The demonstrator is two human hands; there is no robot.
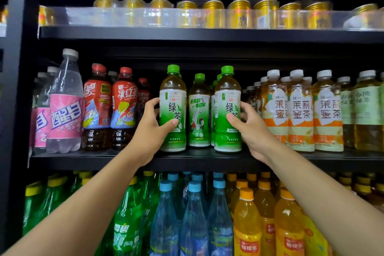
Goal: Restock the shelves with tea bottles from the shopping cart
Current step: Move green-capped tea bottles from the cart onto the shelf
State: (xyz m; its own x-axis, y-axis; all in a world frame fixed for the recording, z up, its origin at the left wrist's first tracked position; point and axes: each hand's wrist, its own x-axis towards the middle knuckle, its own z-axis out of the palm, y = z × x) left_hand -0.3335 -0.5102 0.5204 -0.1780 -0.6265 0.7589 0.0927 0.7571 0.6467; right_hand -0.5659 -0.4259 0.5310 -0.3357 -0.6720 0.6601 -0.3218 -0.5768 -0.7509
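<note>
Two green tea bottles with green caps and green-white labels stand at the front of the middle shelf (199, 160). My left hand (150, 131) is wrapped around the left green tea bottle (172, 97). My right hand (252, 129) grips the right green tea bottle (227, 97). Both bottles stand upright with their bases on the shelf. Between them, further back, stands another green tea bottle (199, 110) with more behind it. The shopping cart is out of view.
Red iced tea bottles (124, 108) and pink-labelled bottles (64, 110) stand to the left, jasmine tea bottles (300, 110) to the right. Gold cans (212, 14) line the top shelf. Green, blue and orange bottles fill the bottom shelf (195, 214).
</note>
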